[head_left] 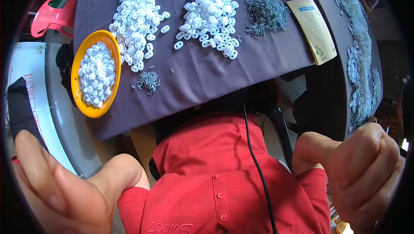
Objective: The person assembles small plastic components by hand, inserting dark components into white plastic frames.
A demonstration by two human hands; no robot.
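My left hand [60, 186] is raised at the lower left, very near the camera. Its fingers curl in toward the thumb, and whatever they may hold is hidden. At the lower right my right hand [364, 173] is lifted too, its fingers folded into a fist; nothing in it can be made out. Both hands are apart from the table. Beyond my left hand, an orange oval bowl [77, 100] full of small white oval two-holed pieces [97, 74] sits at the near left edge of the purple tablecloth [207, 78]. Beside it lies a small pile of grey screws [148, 82].
Two long heaps of white oval pieces [136, 22] [211, 14] run across the table. A larger screw pile [267, 14] and a yellowish booklet [312, 31] lie at the right. Another table carries more whitish pieces [360, 52]. A black cable [254, 156] crosses my red shirt. A pink chair [54, 14] stands far left.
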